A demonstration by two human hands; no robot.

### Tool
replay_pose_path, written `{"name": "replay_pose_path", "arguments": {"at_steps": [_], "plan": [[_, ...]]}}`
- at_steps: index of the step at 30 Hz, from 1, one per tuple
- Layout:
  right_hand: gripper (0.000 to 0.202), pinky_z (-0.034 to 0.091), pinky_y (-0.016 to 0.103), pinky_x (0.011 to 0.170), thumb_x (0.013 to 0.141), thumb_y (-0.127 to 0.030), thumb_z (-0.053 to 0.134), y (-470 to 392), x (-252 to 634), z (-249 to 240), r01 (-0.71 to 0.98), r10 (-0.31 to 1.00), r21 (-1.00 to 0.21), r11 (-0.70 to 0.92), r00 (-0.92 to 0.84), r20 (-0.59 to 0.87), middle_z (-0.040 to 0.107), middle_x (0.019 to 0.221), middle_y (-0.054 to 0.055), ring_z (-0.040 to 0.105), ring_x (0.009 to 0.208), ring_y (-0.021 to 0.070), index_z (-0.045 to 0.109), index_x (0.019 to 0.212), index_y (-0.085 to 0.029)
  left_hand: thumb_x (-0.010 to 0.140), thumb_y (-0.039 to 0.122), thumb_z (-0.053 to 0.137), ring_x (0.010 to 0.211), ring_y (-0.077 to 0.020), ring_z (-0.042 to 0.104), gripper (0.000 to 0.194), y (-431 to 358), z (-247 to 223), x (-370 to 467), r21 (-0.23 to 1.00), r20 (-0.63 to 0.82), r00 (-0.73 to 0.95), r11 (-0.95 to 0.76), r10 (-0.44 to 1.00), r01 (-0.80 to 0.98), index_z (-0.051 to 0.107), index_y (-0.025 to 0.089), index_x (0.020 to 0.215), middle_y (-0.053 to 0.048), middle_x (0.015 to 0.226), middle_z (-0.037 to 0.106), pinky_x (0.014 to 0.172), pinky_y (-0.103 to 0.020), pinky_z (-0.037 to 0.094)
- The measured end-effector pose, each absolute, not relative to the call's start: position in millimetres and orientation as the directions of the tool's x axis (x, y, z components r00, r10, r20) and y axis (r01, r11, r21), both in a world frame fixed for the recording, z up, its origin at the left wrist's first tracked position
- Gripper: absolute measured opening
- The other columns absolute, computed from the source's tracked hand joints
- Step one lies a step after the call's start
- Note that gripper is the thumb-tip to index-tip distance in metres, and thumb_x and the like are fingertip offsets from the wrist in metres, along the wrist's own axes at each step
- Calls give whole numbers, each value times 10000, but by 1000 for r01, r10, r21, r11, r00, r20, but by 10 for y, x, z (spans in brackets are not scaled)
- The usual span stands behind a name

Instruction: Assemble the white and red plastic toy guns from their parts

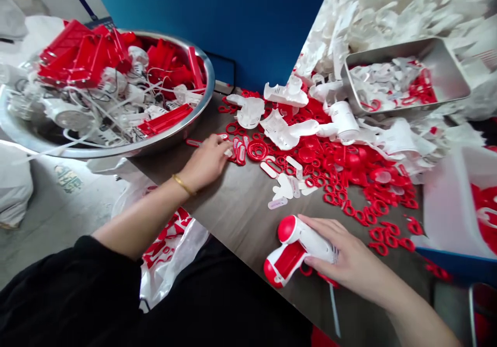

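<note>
My right hand (345, 256) is wrapped round a white and red plastic device (306, 238) with two rounded red ends, low over the table's front edge. My left hand (207, 161), with a gold bangle at the wrist, reaches to small red pieces (239, 151) beside the metal basin. Its fingers are bent together, and a small white thing shows at the fingertips, too small to name. Between the hands lie white labels (283, 187). Red ring-shaped parts (334, 165) are heaped behind them, with white shell halves (285, 129) on top.
A big metal basin (212, 77) of red and white parts stands at the left. A metal tray (450, 72) sits at the back right before piled white shells. A clear bin (446, 202) is at the right. A plastic bag (178, 256) of red parts hangs below the table edge.
</note>
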State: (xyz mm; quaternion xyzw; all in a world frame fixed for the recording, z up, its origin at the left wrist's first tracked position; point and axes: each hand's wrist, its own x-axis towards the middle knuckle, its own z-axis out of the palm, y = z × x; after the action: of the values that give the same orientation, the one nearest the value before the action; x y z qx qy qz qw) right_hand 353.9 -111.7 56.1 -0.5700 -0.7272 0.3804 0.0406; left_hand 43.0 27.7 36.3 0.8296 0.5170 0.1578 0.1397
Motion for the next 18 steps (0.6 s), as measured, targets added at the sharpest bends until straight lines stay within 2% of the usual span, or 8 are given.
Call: {"name": "replay_pose_path", "arguments": {"at_steps": [2, 4, 9, 12, 14, 15, 16, 18], "plan": [[759, 423, 507, 1026, 752, -488, 685, -1057, 3529, 597, 817, 863, -571, 86, -347, -367, 468, 1402, 99, 453, 1286, 320, 382, 1431, -339, 930, 254, 435, 968, -217, 559, 271, 490, 301, 335, 356, 116, 364, -381, 924, 853, 627, 162, 1098, -85, 1073, 537, 869, -342, 472], [852, 409, 517, 1042, 726, -552, 692, -1035, 3464, 628, 815, 872, -568, 115, -357, -335, 405, 1463, 107, 416, 1321, 332, 325, 1462, -334, 907, 277, 501, 917, -210, 556, 226, 582, 226, 348, 355, 96, 405, -411, 909, 839, 655, 153, 1016, -84, 1006, 539, 842, -336, 478], [712, 331, 609, 1064, 819, -588, 569, -942, 3223, 662, 823, 863, -535, 194, -402, -306, 372, 1511, 94, 302, 1395, 355, 377, 1445, -308, 932, 292, 460, 837, -178, 547, 266, 485, 130, 601, 407, 115, 573, -564, 812, 718, 679, 143, 914, -73, 905, 557, 792, -301, 464], [607, 388, 521, 1048, 881, -514, 515, -610, 3026, 660, 764, 939, -627, 150, -308, -151, 449, 1459, 104, 420, 1330, 304, 414, 1425, -264, 932, 262, 446, 793, -162, 547, 281, 397, 182, 765, 518, 166, 550, -547, 819, 658, 677, 129, 845, -61, 836, 568, 771, -285, 446], [439, 479, 424, 948, 892, -415, 522, -322, 2897, 659, 714, 985, -694, 95, -168, -38, 623, 1259, 94, 594, 1125, 253, 563, 1289, -233, 913, 243, 477, 758, -145, 545, 246, 338, 267, 871, 642, 167, 523, -495, 836, 586, 666, 120, 815, -44, 797, 580, 742, -266, 434], [324, 517, 387, 854, 886, -385, 528, -206, 2851, 665, 688, 992, -724, 53, -120, -42, 700, 1064, 76, 655, 956, 228, 660, 1126, -212, 901, 235, 495, 729, -132, 540, 223, 301, 324, 919, 711, 145, 524, -457, 839, 535, 657, 118, 803, -29, 769, 582, 720, -253, 428], [267, 533, 351, 760, 875, -384, 538, -133, 2823, 678, 643, 992, -766, 12, -104, -72, 715, 885, 52, 667, 811, 203, 696, 983, -198, 892, 233, 507, 691, -117, 529, 207, 256, 386, 961, 779, 111, 540, -410, 834, 474, 645, 119, 788, -11, 732, 578, 690, -238, 422], [249, 523, 297, 628, 835, -419, 592, -151, 2838, 738, 501, 986, -862, -79, -90, -142, 676, 701, 16, 635, 637, 162, 685, 830, -187, 891, 251, 516, 617, -91, 497, 214, 135, 517, 1030, 887, 47, 597, -309, 801, 345, 620, 121, 755, 19, 664, 553, 624, -210, 410]]}}
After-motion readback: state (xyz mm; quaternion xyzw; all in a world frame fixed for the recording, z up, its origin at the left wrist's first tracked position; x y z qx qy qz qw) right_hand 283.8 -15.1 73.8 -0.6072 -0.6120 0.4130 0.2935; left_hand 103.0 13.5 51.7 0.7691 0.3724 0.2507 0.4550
